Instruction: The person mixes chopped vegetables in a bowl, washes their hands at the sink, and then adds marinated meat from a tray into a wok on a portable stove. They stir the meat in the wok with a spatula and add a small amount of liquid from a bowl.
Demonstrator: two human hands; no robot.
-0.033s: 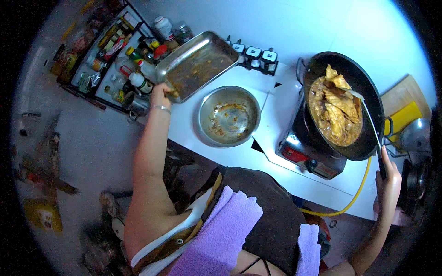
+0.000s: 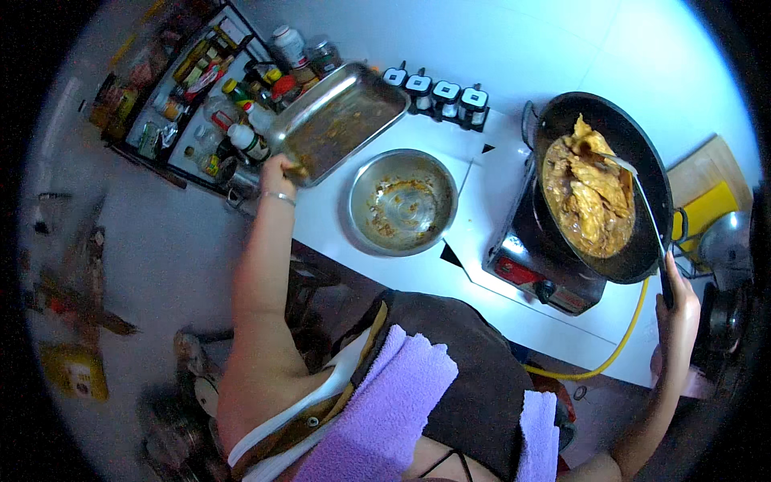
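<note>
Black wok (image 2: 647, 145), golden-yellow food (image 2: 593, 193), brown sauce (image 2: 564, 218)! Silver spatula (image 2: 647, 206), black handle (image 2: 666, 287). Now the silver tray (image 2: 361, 108), smeared brown, and the silver bowl (image 2: 361, 186), brown-flecked too. White counter (image 2: 323, 225) with black triangles (image 2: 450, 254), a bright yellow hose (image 2: 622, 341), a black stove (image 2: 574, 293) with a red panel (image 2: 515, 271). Lilac towel (image 2: 381, 410) next, and an apron (image 2: 462, 353), probably dark brown in this dim light.

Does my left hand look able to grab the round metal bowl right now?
Probably not as things stand: your left hand is holding the rectangular metal tray. Otherwise the way looks free, since nothing appears to cover the round metal bowl nearby.
</note>
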